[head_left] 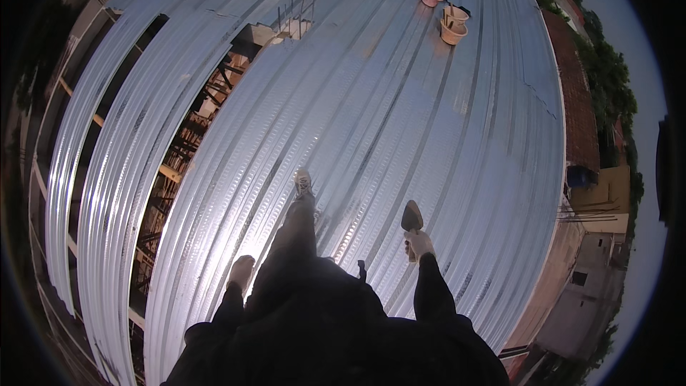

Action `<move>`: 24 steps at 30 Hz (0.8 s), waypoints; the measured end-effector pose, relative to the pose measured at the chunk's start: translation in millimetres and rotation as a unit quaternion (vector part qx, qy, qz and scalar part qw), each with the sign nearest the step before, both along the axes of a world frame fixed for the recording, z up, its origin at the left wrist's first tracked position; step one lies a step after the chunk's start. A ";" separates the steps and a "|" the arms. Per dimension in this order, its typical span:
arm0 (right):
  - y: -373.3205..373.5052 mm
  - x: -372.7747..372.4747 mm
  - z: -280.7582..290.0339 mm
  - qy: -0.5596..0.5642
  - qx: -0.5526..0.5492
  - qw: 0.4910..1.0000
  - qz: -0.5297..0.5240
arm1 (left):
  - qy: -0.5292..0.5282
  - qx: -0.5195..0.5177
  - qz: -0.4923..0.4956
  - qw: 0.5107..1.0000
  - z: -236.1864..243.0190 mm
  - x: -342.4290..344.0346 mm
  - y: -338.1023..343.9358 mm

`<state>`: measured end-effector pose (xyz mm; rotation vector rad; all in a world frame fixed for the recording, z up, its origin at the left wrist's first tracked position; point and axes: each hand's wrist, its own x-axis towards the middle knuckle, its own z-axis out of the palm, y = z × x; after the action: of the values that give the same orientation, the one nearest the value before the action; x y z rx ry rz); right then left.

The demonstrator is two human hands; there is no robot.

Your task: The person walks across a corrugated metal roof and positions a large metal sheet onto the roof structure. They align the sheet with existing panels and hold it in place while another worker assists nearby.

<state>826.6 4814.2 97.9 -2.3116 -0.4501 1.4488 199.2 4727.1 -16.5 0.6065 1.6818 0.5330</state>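
Their right hand (420, 244) grips a dull-grey, leaf-shaped metal trowel (411, 216) | it juts just ahead of that hand, long axis pointing forward | left hand (243, 270) well apart leftward, can't tell its grasp

Place: outdoor constr. site — roof lvl.
Underfoot: long silvery ribbed metal sheets (343, 100), tan beams (170, 173) in gaps
Tool: leaf-shaped metal trowel (411, 216)
Upright: thin metal rods (291, 13)
Beyond: grey boxy bldg. (592, 297), green trees (612, 93)

We see a loose, dark top (314, 336) with long, dark sleeves (433, 289). We see a dark trouser leg (294, 232) and a pale shoe (304, 184) with darker marks. A small dark strip (362, 270) pokes up in front.
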 end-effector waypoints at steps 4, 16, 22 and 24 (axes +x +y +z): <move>103.3 -29.1 5.3 0.036 0.046 0.996 -0.066 | 0.044 -0.125 -0.009 0.991 -8.1 -26.4 152.0; 187.4 16.7 -103.9 -0.063 -0.161 0.953 0.251 | 0.017 0.071 0.061 0.995 55.2 52.5 600.1; 377.3 98.0 -86.6 -0.042 -0.092 0.912 0.398 | 0.016 -0.039 0.087 0.995 26.5 116.9 672.0; 443.6 114.2 -76.0 -0.025 -0.073 0.870 0.487 | 0.016 -0.142 0.066 0.987 26.8 137.8 671.5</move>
<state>940.8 5257.8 21.9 -2.3112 -1.7653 1.8491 337.0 5398.5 10.4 0.2993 1.7972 0.3678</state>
